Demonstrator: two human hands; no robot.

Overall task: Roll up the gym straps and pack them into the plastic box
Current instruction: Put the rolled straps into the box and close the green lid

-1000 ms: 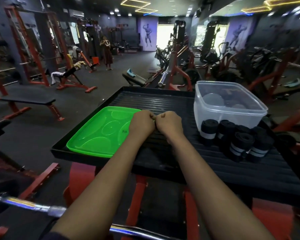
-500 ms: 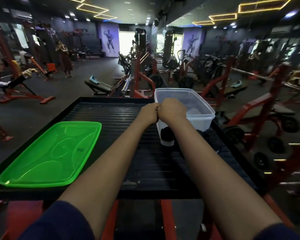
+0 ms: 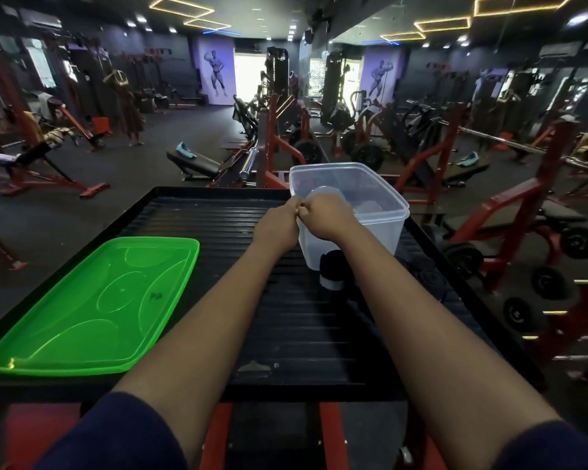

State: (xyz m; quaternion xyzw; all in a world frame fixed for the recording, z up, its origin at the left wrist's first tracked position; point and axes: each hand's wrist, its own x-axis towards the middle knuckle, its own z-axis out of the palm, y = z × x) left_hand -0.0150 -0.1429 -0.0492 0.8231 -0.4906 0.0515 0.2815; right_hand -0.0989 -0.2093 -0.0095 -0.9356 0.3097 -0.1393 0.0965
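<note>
you get no readable text here. the green lid (image 3: 92, 307) carries a small moulded mark, too tiny to read. the wall posters (image 3: 217, 74) show only figures, nothing legible.

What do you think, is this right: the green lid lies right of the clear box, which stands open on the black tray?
Not quite. In the head view the lid lies left of the box, which stands open on the tray.

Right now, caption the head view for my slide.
Left hand and right hand, fists together, at the plastic box; rolled straps beside it.
</note>
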